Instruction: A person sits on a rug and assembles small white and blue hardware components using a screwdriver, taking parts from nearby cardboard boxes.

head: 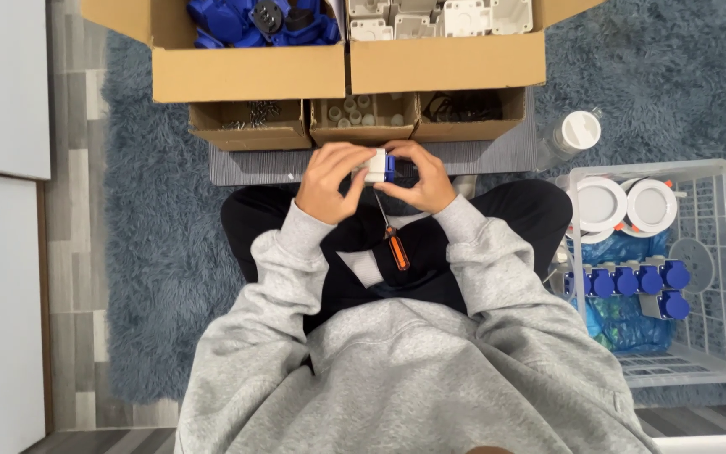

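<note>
My left hand (332,179) and my right hand (420,181) meet in front of me, both gripping a small white housing with a blue part (379,165) between the fingertips. A screwdriver with an orange and black handle (392,244) lies on my lap just below the hands, shaft pointing up toward them. I sit cross-legged in a grey sweatshirt and dark trousers.
Two large cardboard boxes hold blue parts (254,21) and white housings (439,17). Three small boxes (361,118) with screws and small pieces stand on a grey mat (497,155). A white wire basket (699,336) at right holds several blue-capped units. A clear jar with a white lid (577,132) stands nearby.
</note>
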